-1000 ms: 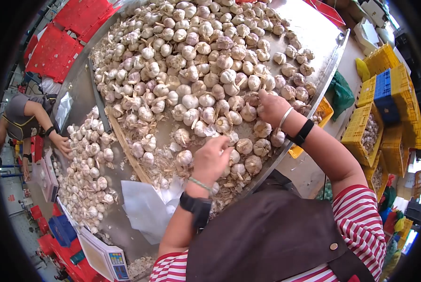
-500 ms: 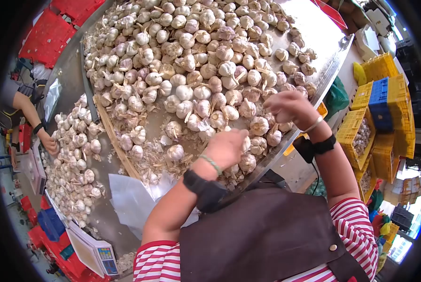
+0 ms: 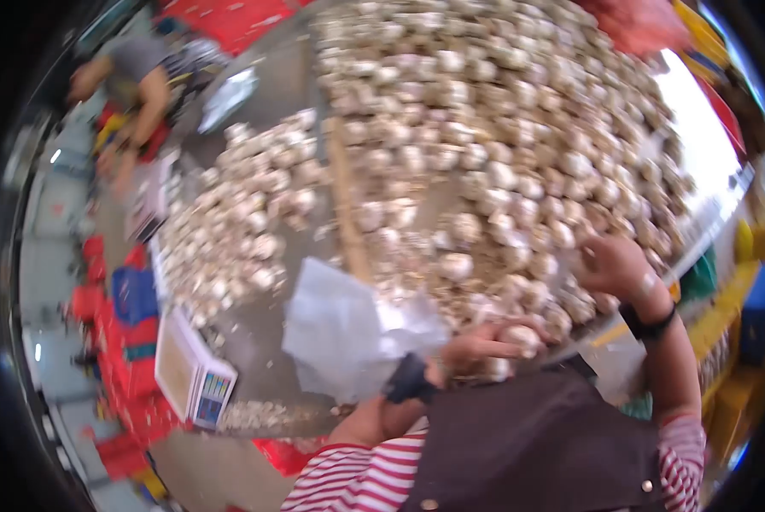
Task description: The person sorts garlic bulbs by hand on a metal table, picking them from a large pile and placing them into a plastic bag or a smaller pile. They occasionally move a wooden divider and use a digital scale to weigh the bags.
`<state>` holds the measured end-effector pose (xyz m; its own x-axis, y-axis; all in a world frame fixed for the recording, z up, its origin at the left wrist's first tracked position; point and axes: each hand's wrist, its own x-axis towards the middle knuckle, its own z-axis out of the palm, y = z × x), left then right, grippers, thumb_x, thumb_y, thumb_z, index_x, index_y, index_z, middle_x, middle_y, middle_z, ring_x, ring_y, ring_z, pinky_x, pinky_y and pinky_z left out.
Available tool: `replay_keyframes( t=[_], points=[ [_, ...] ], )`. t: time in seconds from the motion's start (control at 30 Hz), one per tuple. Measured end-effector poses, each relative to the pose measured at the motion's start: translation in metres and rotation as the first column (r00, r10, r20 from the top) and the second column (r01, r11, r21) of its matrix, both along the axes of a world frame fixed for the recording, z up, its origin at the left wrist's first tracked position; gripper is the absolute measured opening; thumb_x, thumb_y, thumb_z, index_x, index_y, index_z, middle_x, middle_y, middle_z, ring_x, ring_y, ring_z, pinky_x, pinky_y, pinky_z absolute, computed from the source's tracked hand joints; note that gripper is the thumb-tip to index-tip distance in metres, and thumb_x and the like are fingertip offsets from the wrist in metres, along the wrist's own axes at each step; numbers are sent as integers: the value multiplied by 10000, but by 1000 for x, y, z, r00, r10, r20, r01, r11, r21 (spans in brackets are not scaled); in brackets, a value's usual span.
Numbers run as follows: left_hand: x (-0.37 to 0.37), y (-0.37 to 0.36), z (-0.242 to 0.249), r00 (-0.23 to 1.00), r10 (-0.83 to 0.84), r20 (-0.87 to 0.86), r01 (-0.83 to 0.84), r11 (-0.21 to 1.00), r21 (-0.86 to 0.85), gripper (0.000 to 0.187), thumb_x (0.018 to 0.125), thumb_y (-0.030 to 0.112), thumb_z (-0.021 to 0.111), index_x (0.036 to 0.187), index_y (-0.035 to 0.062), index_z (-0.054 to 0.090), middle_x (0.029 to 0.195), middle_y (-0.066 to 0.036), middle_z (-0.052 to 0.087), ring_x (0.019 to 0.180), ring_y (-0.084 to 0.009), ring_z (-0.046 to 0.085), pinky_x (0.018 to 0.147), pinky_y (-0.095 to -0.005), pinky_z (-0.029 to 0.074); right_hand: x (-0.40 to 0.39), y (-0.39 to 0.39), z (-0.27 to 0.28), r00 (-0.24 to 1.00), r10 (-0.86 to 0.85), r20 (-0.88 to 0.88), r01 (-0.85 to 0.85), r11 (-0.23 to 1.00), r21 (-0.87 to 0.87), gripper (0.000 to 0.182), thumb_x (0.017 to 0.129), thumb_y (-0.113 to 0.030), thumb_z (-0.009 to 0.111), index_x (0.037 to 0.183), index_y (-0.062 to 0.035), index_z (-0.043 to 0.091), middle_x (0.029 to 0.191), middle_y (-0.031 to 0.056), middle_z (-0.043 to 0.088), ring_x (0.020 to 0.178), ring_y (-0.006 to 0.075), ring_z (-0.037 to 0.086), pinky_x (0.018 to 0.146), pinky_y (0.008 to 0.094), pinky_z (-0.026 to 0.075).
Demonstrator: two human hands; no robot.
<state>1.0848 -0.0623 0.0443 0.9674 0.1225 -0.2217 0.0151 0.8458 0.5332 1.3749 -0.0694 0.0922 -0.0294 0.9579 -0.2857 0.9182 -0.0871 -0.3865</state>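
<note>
One garlic bulb (image 3: pixel 521 340) sits in my left grip (image 3: pixel 475 345), near the apron (image 3: pixel 528 439); I judge it light, firm, papery, best held round its widest part (loose skin could slip). My right grip (image 3: pixel 615 268) is curled beside the garlic heap (image 3: pixel 506 128), contents impossible to tell. At right, the surface (image 3: pixel 300 247) ends in a raised rim (image 3: pixel 709 229); left of the wooden strip (image 3: pixel 346 205) looks roomier.

- Metal table (image 3: pixel 257 350), grey
- Large garlic heap (image 3: pixel 519 128), right of the wooden strip (image 3: pixel 345 205)
- Smaller garlic heap (image 3: pixel 237 222), left of it
- White sheet (image 3: pixel 331 328), probably plastic, near the strip's lower end
- Pale scraps (image 3: pixel 254 416)
</note>
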Motion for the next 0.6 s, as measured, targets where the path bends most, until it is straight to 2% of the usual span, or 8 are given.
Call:
replay_keyframes(
  t=[0.07, 0.1, 0.13, 0.2, 0.4, 0.47, 0.53, 0.6],
  points=[
    [0, -10, -15, 987, 76, 145, -53, 987, -155, 721, 871, 435, 681, 1374, -24, 440, 1325, -128, 544, 1145, -172, 567, 959, -330, 482, -35, 0, 47, 929, -101, -356, 69, 992, -101, 374, 701, -215, 755, 1001, -4, 687, 683, 121, 615, 665, 187, 652, 629, 323, 499],
    [2, -12, -12, 981, 114, 154, -86, 980, -177, 800, 887, 580, 600, 1378, -30, 433, 1317, -116, 542, 1190, -185, 536, 1049, -355, 419, -44, -6, 37, 847, 31, -531, -11, 999, 41, 405, 706, -198, 775, 1051, -11, 677, 760, 112, 628, 715, 135, 643, 656, 291, 501],
    [6, -12, -22, 964, 100, 247, -38, 969, -246, 857, 895, 679, 492, 1391, -16, 416, 1335, -124, 532, 1214, -195, 530, 1045, -360, 433, -60, -10, 46, 722, -19, -692, -52, 995, -81, 457, 699, -198, 771, 1099, -15, 650, 867, 133, 653, 760, 200, 665, 696, 320, 519],
    [6, -8, -37, 951, 70, 302, -2, 975, -220, 897, 877, 743, 416, 1393, 9, 407, 1339, -141, 525, 1229, -218, 529, 1030, -368, 455, -86, -5, 49, 760, 356, -543, -310, 934, 179, 531, 684, -224, 780, 1148, -21, 621, 948, 148, 660, 822, 291, 667, 766, 375, 526],
    [1, -38, -48, 928, 365, 77, -310, 868, -388, 847, 882, 724, 454, 1397, 54, 391, 1285, -143, 553, 1130, -257, 593, 974, -371, 501, -123, -12, 25, 772, 499, -393, -405, 863, 302, 722, 719, -391, 792, 1272, -5, 534, 1243, 233, 554, 1149, 416, 534, 995, 467, 425],
    [-2, -39, -34, 866, 430, 257, -221, 788, -575, 887, 857, 735, 489, 1413, 54, 369, 1261, -134, 560, 1083, -245, 605, 903, -376, 526, -119, -17, 26, 746, 309, -590, -173, 945, 277, 696, 763, -320, 778, 1306, 13, 498, 1303, 240, 519, 1189, 427, 517, 1020, 455, 423],
    [-19, -15, -8, 830, 502, 245, -334, 798, -501, 873, 815, 734, 564, 1408, 117, 391, 1129, -111, 571, 942, -237, 609, 789, -367, 545, -97, -18, 16, 884, 259, -389, -115, 927, 357, 594, 769, -182, 760, 1283, -2, 523, 1275, 253, 540, 1176, 427, 529, 1008, 431, 437],
    [-42, 20, -50, 720, 489, 493, -130, 792, -597, 880, 775, 745, 602, 1369, 118, 428, 1075, -112, 568, 855, -220, 599, 781, -331, 546, -70, -25, 5, 957, 119, -264, -52, 968, 246, 496, 737, -53, 734, 1203, -18, 566, 1169, 255, 585, 1093, 422, 567, 947, 438, 472]
  ],
)
